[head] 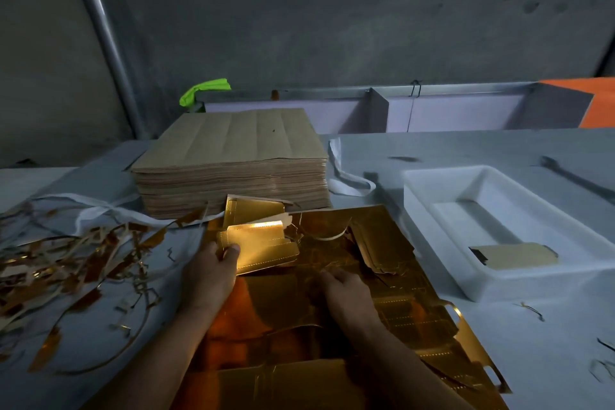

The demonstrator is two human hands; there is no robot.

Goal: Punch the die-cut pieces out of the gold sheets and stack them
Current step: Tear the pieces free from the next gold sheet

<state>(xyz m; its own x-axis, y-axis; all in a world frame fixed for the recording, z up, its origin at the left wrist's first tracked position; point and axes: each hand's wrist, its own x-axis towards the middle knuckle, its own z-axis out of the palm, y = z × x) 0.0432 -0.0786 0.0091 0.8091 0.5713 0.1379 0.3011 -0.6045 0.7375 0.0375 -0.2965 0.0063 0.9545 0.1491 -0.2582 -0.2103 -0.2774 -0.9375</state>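
A large gold die-cut sheet (382, 316) lies on the table in front of me, torn and crumpled in its middle. My left hand (213, 273) pinches a gold punched-out piece (263, 246) by its left edge, thumb on top, lifted just above the sheet. Behind it another gold piece (253, 210) leans against a tall stack of brown-backed sheets (229, 163). My right hand (346, 286) rests on the torn middle of the sheet with fingers curled into the foil. One brown-backed piece (515, 256) lies in a white tray (432, 203) at the right.
Gold scrap strips (66, 270) are heaped on the table at the left. White strapping (346, 176) loops beside the stack. A dark metal tool (579, 180) lies far right. Grey wall, a pipe and a metal rail stand behind the table.
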